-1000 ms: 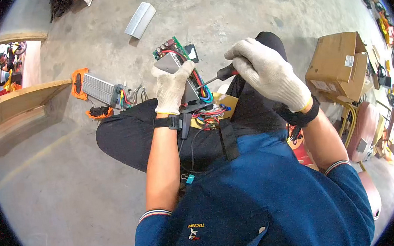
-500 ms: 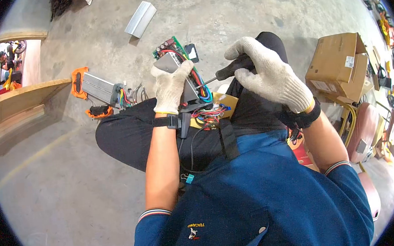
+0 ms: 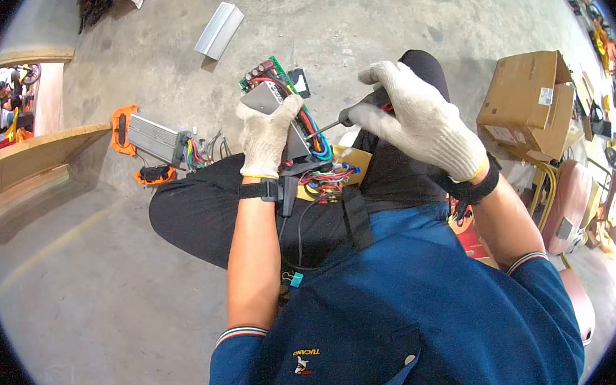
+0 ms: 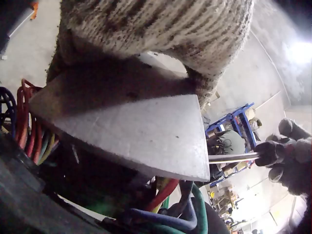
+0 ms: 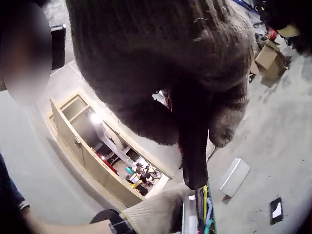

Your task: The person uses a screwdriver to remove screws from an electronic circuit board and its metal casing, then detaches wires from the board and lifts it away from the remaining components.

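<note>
In a white knitted glove, the left hand grips a grey metal unit with a green circuit board and thick coloured wires along its side. The metal plate fills the middle of the left wrist view. The gloved right hand holds a screwdriver by its black handle, thumb and fingers around it. Its shaft points left to the wired side of the unit; whether the tip sits on a screw cannot be told. The dark handle hangs below the palm in the right wrist view.
A silver metal cover lies on the floor ahead. To the left is a finned unit with wires and orange parts. Thin wires lie between the legs. At the right stand a cardboard box and a pink chair.
The right hand's fingers opened off the handle and closed around it again, the hand tilting slightly. The left hand and the unit stay almost where they were.
</note>
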`<state>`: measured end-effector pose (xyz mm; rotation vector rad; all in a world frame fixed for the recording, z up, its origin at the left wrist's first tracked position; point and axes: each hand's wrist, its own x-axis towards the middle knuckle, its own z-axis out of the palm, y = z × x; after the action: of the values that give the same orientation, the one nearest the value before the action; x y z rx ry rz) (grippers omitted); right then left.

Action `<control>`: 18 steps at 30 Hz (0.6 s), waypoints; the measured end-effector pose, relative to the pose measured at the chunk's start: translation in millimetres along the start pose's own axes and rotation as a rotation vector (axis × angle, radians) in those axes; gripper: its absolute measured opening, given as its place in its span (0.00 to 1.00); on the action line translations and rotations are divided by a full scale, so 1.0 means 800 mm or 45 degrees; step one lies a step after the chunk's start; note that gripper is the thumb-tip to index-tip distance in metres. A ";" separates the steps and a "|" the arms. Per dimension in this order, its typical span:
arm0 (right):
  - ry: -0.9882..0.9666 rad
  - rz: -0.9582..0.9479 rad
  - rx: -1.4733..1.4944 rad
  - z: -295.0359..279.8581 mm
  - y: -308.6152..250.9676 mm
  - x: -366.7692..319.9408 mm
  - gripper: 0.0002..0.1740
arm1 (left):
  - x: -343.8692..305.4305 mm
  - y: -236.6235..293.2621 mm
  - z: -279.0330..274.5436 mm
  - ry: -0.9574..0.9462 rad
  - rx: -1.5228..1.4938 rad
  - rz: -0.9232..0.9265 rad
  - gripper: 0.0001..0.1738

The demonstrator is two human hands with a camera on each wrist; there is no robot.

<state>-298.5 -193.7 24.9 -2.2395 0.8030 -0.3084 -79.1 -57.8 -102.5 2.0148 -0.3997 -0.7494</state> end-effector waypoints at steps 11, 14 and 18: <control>0.039 -0.065 0.082 -0.001 -0.011 -0.002 0.08 | 0.004 -0.005 0.000 -0.058 -0.081 0.008 0.33; -0.036 0.031 0.049 0.000 0.001 0.002 0.11 | 0.000 0.000 0.000 -0.035 -0.055 0.018 0.33; -0.059 -0.164 0.048 -0.007 -0.003 0.001 0.12 | 0.008 -0.011 -0.002 -0.069 -0.072 0.008 0.37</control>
<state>-299.4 -195.6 30.9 -2.2591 0.6254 -0.3287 -73.1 -55.8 -111.8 1.9433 -0.4115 -0.8039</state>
